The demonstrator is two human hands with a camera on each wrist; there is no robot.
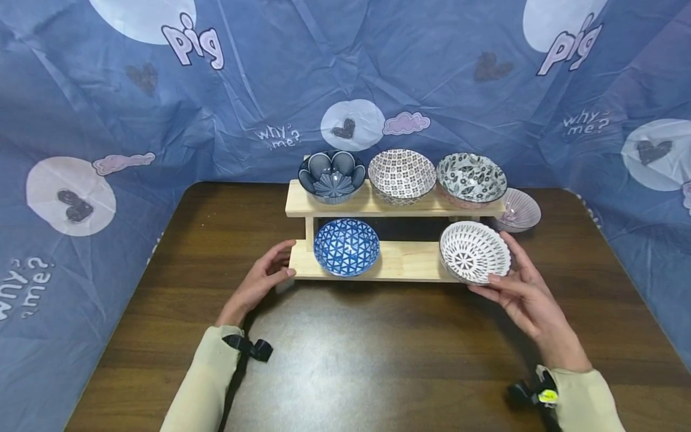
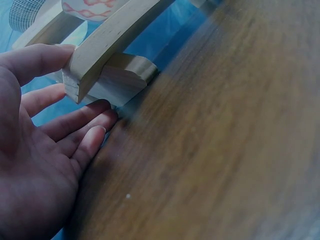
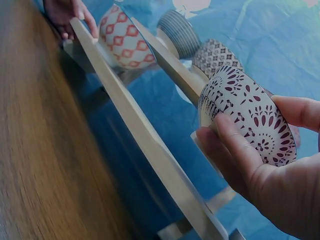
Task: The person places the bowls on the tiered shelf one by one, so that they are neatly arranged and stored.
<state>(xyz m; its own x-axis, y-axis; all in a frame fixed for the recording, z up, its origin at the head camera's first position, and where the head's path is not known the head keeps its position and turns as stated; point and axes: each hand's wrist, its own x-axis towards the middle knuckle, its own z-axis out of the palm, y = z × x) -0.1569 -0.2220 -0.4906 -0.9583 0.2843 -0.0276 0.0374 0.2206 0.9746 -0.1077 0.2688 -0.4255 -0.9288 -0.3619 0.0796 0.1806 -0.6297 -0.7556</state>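
Observation:
A two-tier wooden rack stands on the table. At its left end my left hand grips the lower board between thumb and fingers; in the left wrist view the thumb and forefinger touch the board's end, the other fingers spread below. My right hand holds a white bowl with a dark radial pattern by its side, over the lower board's right end. Seen from the right wrist, the bowl's outside carries dark petal shapes. A blue-and-white triangle-patterned bowl sits tilted on the lower board's left part.
Along the upper board stand a dark blue petal-patterned bowl, a brown-and-white patterned bowl and a leaf-patterned bowl. A pinkish ribbed bowl is behind the rack's right end. Blue printed cloth hangs round the brown table.

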